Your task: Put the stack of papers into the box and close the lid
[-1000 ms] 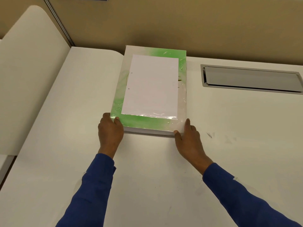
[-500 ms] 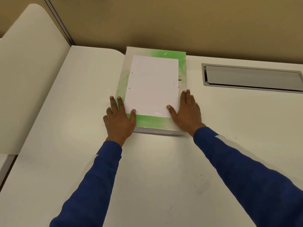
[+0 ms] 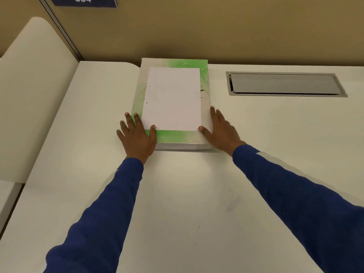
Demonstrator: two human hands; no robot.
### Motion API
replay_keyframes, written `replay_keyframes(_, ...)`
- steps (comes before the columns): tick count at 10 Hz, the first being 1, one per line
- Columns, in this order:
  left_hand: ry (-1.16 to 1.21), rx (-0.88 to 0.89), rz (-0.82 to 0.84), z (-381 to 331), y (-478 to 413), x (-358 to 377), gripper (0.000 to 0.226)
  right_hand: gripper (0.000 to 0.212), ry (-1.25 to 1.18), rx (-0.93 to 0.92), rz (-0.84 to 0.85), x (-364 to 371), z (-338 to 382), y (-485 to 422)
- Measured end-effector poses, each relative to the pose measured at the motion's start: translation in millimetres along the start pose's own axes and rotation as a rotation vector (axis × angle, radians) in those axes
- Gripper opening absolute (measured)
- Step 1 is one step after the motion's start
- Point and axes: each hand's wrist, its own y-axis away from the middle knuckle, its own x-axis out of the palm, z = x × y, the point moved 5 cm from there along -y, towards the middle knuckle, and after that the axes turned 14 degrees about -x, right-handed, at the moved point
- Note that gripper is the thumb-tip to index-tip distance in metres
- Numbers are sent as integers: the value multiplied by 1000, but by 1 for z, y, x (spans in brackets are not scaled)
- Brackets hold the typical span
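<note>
A flat green-and-white box (image 3: 178, 136) lies shut on the white table, its far end against the wall. A stack of white punched papers (image 3: 173, 99) rests on its lid. My left hand (image 3: 136, 137) lies flat over the box's near left corner, fingers spread and thumb touching the papers' near left corner. My right hand (image 3: 222, 131) rests along the box's right side, its thumb at the papers' near right corner. Neither hand has closed around anything.
A grey metal cable hatch (image 3: 285, 84) is set into the table (image 3: 197, 194) to the right of the box. A tan partition wall (image 3: 216, 30) stands right behind. A rounded white divider panel (image 3: 33, 91) stands on the left.
Both hands slid forward from the box's near edge onto its near corners, thumbs reaching the papers. The right hand has since shifted outward to the box's side. Box and papers have not moved.
</note>
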Motion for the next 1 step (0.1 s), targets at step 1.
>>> replay_keyframes(1, 53, 42, -79, -9, 27, -1, 78, 87, -15, 0, -32, 3, -6, 34)
